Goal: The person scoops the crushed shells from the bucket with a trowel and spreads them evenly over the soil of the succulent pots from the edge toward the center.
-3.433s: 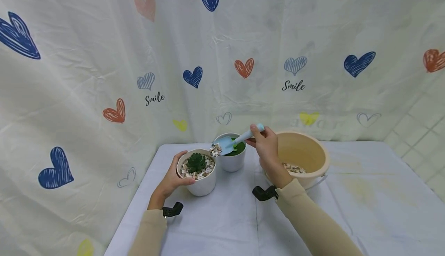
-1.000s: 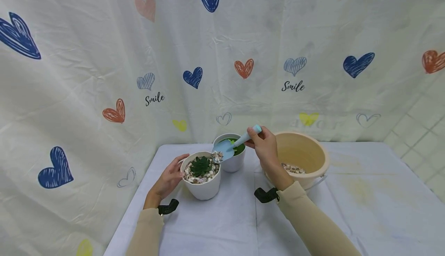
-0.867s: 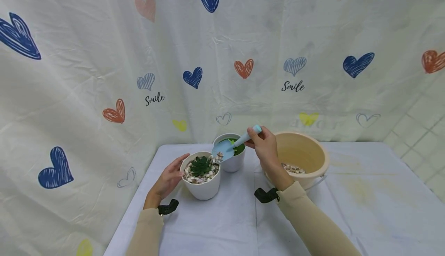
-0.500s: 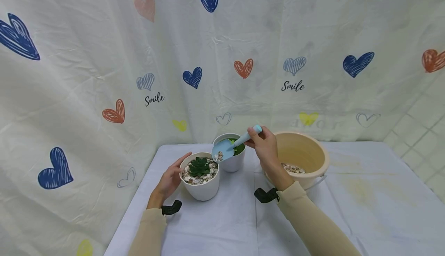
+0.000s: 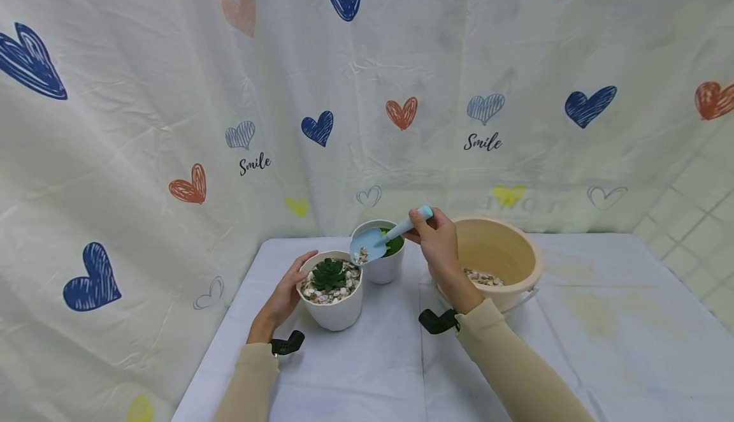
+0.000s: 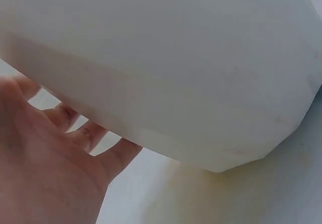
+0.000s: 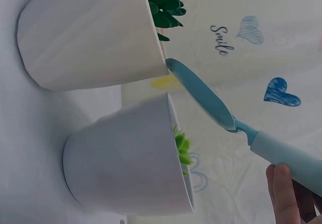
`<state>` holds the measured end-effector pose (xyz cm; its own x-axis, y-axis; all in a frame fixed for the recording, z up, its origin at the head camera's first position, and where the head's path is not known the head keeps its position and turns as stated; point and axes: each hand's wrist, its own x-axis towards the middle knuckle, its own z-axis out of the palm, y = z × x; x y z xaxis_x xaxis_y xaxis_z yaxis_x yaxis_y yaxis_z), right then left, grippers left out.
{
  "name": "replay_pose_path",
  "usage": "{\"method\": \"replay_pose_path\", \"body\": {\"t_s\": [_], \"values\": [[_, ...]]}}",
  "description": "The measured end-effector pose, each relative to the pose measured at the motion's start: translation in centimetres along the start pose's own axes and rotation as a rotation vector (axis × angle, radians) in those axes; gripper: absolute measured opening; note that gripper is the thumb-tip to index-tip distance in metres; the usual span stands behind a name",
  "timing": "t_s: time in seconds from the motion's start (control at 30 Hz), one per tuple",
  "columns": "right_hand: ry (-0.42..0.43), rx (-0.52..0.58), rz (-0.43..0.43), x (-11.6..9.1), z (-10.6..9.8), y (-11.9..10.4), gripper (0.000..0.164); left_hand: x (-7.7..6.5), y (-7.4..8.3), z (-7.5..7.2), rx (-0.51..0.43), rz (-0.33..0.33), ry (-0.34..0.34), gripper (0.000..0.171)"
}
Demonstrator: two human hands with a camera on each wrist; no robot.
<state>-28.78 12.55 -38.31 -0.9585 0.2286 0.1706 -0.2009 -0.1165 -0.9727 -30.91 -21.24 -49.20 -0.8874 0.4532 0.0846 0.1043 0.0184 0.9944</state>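
In the head view my left hand holds a white pot at its left side. A dark green succulent stands in the pot amid pale pebbles. The left wrist view shows the fingers against the pot wall, their tips hidden behind it. My right hand grips a light blue hand trowel by its handle. A few pebbles lie on the blade, whose tip is right at the pot's right rim, as the right wrist view also shows.
Behind the trowel stands a second white pot with a bright green plant. A beige bucket with pebbles at its bottom is beside my right forearm. A heart-print curtain hangs behind the white-covered table.
The trowel tip has come to the pot's rim, and most of its pebbles have slid off into the pot. The pot has shifted slightly right; my left thumb has left its front.
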Motion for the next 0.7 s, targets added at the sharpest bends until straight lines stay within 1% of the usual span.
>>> {"method": "replay_pose_path", "body": {"t_s": [0.07, 0.17, 0.27, 0.4, 0.5, 0.53, 0.6, 0.67, 0.7], "values": [[0.003, 0.002, 0.006, 0.0, 0.0, 0.0, 0.036, -0.2, 0.3, 0.1, 0.075, 0.010, 0.008, 0.067], [0.009, 0.007, 0.008, 0.1, -0.1, 0.0, 0.034, -0.5, 1.3, 0.4, 0.153, 0.016, 0.014, 0.086], [0.010, 0.009, 0.007, 0.1, -0.1, 0.1, 0.032, -0.7, 1.9, 0.5, 0.243, 0.004, 0.029, 0.104], [0.010, 0.007, 0.003, 0.1, 0.0, 0.0, 0.030, -0.9, 2.4, 0.9, 0.376, -0.003, 0.055, 0.117], [0.008, 0.005, 0.006, 0.2, 0.0, 0.0, 0.029, -1.3, 2.7, 1.3, 0.440, -0.016, 0.079, 0.123], [0.009, 0.005, 0.008, 0.2, 0.0, 0.0, 0.029, -1.4, 2.8, 1.4, 0.458, -0.019, 0.087, 0.124], [0.011, 0.008, 0.011, 0.2, 0.1, 0.0, 0.030, -1.5, 2.7, 1.6, 0.464, -0.019, 0.105, 0.125], [0.012, 0.013, 0.012, 0.2, 0.1, 0.1, 0.030, -1.5, 2.5, 1.6, 0.450, -0.007, 0.119, 0.126], [0.012, 0.015, 0.014, 0.2, 0.2, 0.1, 0.030, -1.5, 2.3, 1.6, 0.428, -0.002, 0.125, 0.126]]}}
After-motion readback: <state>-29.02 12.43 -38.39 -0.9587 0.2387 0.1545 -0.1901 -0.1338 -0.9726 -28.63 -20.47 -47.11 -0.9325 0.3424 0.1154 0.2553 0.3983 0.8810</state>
